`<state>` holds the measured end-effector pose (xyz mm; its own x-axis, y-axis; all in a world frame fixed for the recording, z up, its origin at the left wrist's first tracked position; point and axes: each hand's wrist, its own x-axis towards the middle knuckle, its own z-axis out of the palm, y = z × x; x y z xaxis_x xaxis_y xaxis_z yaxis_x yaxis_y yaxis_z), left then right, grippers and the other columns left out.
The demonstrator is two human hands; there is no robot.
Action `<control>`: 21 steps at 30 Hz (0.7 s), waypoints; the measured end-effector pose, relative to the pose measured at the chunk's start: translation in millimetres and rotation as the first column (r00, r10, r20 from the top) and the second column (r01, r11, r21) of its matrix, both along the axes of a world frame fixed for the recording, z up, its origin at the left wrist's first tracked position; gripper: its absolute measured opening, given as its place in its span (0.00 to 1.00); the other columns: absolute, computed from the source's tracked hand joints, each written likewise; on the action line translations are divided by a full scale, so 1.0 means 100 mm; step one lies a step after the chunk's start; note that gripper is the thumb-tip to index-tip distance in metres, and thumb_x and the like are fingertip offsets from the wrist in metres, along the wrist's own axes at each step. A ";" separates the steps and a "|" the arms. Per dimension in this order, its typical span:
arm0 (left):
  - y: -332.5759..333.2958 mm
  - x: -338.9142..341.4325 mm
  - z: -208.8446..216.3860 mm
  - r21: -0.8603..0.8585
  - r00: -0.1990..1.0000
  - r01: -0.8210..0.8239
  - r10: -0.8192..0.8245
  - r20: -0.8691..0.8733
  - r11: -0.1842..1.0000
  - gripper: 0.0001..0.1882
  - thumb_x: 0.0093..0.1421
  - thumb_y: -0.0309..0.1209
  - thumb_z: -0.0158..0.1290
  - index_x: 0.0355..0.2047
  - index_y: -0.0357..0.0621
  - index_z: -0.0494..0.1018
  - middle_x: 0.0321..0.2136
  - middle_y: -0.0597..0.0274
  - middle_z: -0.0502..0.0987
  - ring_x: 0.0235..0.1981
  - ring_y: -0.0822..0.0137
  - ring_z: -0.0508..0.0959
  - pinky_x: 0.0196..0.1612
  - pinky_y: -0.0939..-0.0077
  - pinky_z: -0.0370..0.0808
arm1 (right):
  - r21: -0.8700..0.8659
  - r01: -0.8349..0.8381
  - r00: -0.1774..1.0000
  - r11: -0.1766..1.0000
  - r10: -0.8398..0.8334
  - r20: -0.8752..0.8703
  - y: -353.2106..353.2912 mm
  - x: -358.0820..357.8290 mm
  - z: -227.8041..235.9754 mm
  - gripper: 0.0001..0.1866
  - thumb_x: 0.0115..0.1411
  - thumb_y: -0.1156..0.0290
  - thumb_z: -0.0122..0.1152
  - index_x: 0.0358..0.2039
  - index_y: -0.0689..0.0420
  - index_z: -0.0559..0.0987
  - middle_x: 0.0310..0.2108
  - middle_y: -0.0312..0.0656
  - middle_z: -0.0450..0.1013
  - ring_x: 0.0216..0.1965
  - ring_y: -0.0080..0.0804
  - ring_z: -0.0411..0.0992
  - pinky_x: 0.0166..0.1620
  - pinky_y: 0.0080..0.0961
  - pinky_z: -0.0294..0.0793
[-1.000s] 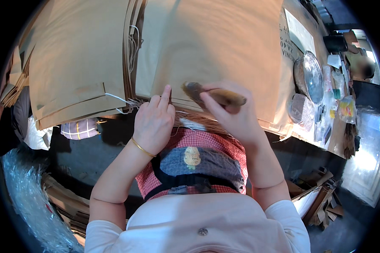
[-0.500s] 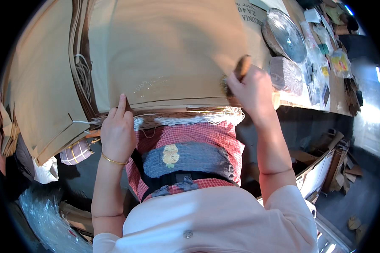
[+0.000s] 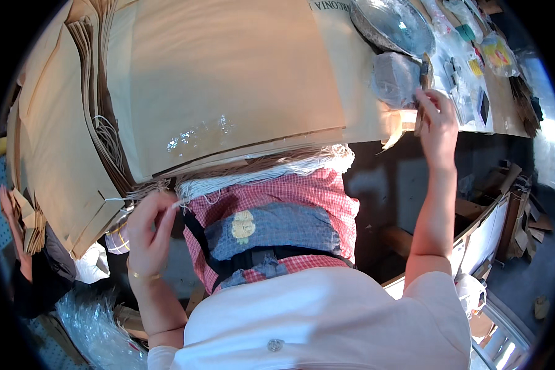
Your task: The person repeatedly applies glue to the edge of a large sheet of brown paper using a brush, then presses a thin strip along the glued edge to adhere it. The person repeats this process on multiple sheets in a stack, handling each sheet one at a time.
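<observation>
A large brown paper sheet (image 3: 228,74) with a glossy wet patch lies on top of a stack in front of me. Under its near edge hangs a bundle of white cords (image 3: 265,169). My left hand (image 3: 148,225), with a gold bracelet, pinches the end of one cord at the bundle's left end. My right hand (image 3: 438,126) is stretched out to the right and grips a brown-handled brush (image 3: 425,69). The brush is held upright beside a grey wrapped lump (image 3: 394,77), just below a metal bowl (image 3: 391,24).
More brown paper sheets (image 3: 55,154) are stacked at the left, some with cord handles. Small packets and tools (image 3: 475,55) lie on the table's right end. Clear plastic wrap (image 3: 92,327) and cardboard pieces (image 3: 505,185) are on the floor.
My right hand has swung with the brush from the sheet's near edge out to the right, next to the bowl. My left hand has come off the sheet and taken a cord.
</observation>
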<state>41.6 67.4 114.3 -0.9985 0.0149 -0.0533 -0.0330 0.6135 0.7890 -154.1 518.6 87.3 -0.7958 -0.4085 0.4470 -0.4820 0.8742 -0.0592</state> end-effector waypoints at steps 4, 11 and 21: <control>0.19 0.06 0.44 0.300 0.996 0.079 -0.060 -0.071 0.951 0.07 0.60 0.27 0.50 0.26 0.35 0.70 0.23 0.58 0.72 0.24 0.72 0.69 0.27 0.82 0.62 | -0.745 -0.203 0.657 0.636 0.653 0.378 -1.15 0.81 -0.15 0.17 0.55 0.79 0.54 0.47 0.62 0.74 0.47 0.50 0.72 0.49 0.45 0.70 0.53 0.37 0.69; -0.06 0.08 0.63 -0.143 0.964 -0.143 0.105 -0.244 0.979 0.02 0.54 0.18 0.55 0.29 0.32 0.75 0.20 0.62 0.71 0.21 0.72 0.68 0.25 0.82 0.62 | -0.907 -0.010 0.359 0.420 0.849 0.389 -1.14 0.88 -0.06 0.08 0.56 0.80 0.59 0.36 0.58 0.81 0.27 0.38 0.74 0.29 0.28 0.70 0.34 0.22 0.69; -0.51 -0.66 -0.68 -0.124 0.972 -0.225 0.215 -0.093 0.966 0.04 0.50 0.24 0.60 0.27 0.36 0.77 0.25 0.60 0.75 0.29 0.69 0.75 0.33 0.81 0.70 | -0.485 0.258 0.610 0.835 0.248 0.752 -1.09 0.02 -0.46 0.05 0.50 0.73 0.64 0.27 0.61 0.79 0.23 0.36 0.71 0.24 0.20 0.68 0.28 0.16 0.68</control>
<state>-24.4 16.7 46.0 -0.9774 -0.2077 0.0384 -0.1205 0.6975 0.7063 -151.8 410.0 41.7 -0.9259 -0.3195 -0.2013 -0.0238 0.5813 -0.8133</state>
